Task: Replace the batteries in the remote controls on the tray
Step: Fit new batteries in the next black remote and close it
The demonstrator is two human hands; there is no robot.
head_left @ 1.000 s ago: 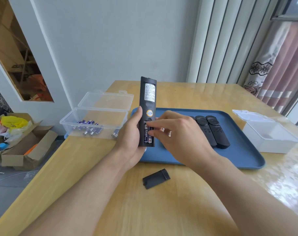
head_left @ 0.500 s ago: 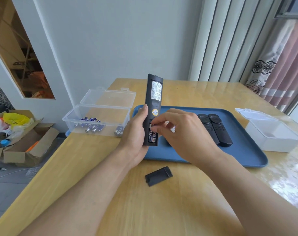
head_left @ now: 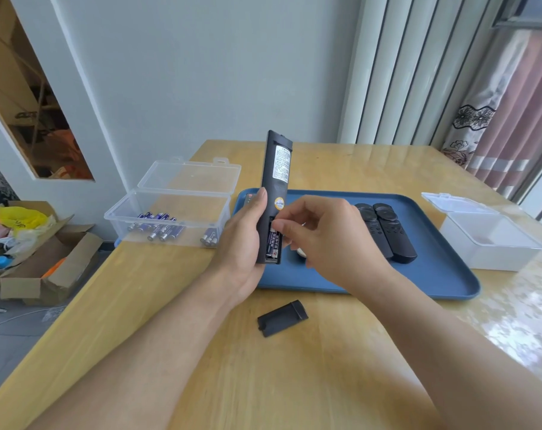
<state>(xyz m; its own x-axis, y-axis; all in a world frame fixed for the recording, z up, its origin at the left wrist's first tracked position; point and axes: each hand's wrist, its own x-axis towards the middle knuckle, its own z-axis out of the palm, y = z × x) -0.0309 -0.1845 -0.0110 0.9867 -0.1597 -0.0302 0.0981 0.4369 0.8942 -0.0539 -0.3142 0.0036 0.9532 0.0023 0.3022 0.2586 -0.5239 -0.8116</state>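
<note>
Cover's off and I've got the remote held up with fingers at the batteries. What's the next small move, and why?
Probably lever the near battery out with the right hand, whose fingertips sit at the top of the open compartment. The left hand grips the remote upright, batteries still sit inside, and the cover lies on the table. The white box stands open to the right.

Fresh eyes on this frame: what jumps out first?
The black remote held upright at centre in the left hand, back open with batteries showing, and the right hand with its fingertips at the compartment. Its cover lies on the table just below. Behind is a blue tray with two more remotes, and left of it a clear box of spare batteries.
</note>
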